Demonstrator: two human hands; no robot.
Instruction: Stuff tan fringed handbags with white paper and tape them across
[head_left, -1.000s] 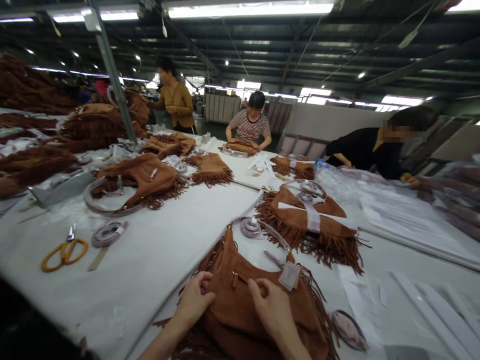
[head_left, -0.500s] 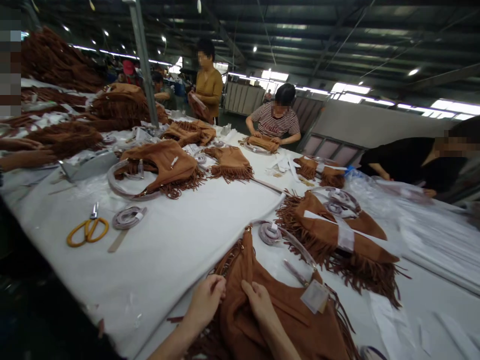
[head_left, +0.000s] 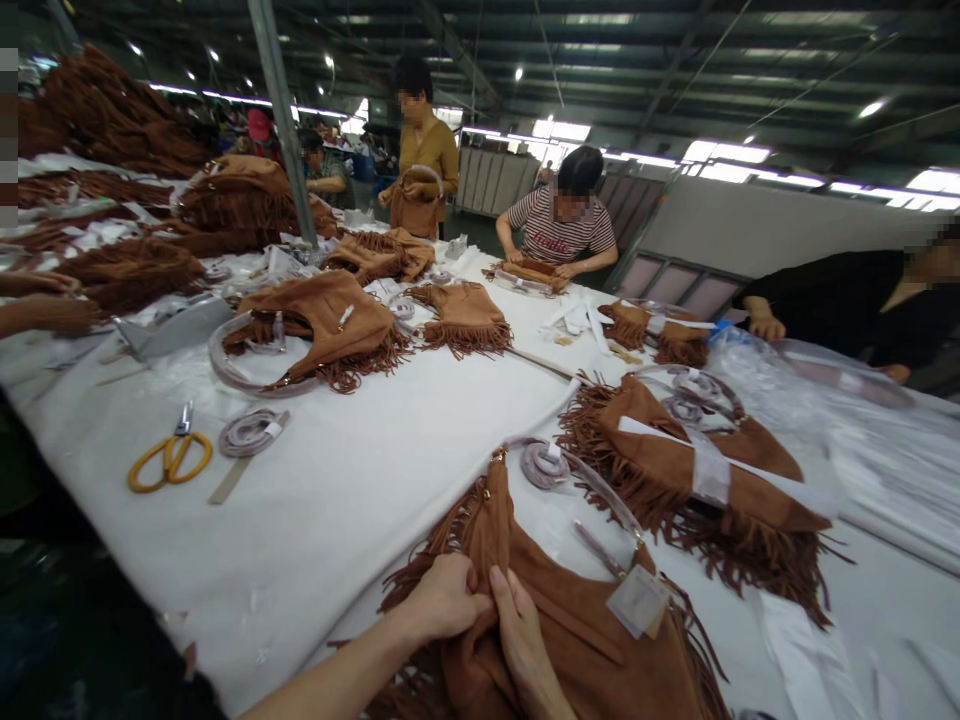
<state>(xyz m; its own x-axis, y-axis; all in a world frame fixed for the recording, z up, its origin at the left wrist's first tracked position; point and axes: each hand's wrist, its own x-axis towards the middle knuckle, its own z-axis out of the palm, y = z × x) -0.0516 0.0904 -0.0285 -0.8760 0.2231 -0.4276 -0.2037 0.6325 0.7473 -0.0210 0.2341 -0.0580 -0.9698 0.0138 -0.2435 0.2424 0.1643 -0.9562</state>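
Under the dark steel roof (head_left: 645,60) of a large hall, a white-covered counter (head_left: 390,440) spreads from its left edge toward the far edge, where co-workers handle similar things; scissors (head_left: 171,462) lie near that left edge, and a taped-up bag (head_left: 649,455) lies farther to the right.

The brown fringed bag (head_left: 589,640) lies flat at the near side of the counter, its lower part cut off from view; the left hand (head_left: 450,595) has its fingers curled into a fold at the bag's left side, and the right hand (head_left: 521,630) pinches the same fold between thumb and fingers, the two almost touching.

It should handle as light, limp and suede-soft, with good grip and little risk of slipping; it will likely crease or sag if lifted by one spot, so the doubled edge or the side tab (head_left: 495,505) seems the sounder hold, clear of the loose fringe and the dangling tag (head_left: 639,600); its curved mouth, with the wrapped strap (head_left: 604,495), points toward the far edge; its long axis seems to run crosswise, the right end slanting nearer, though the cropping leaves this unsure.
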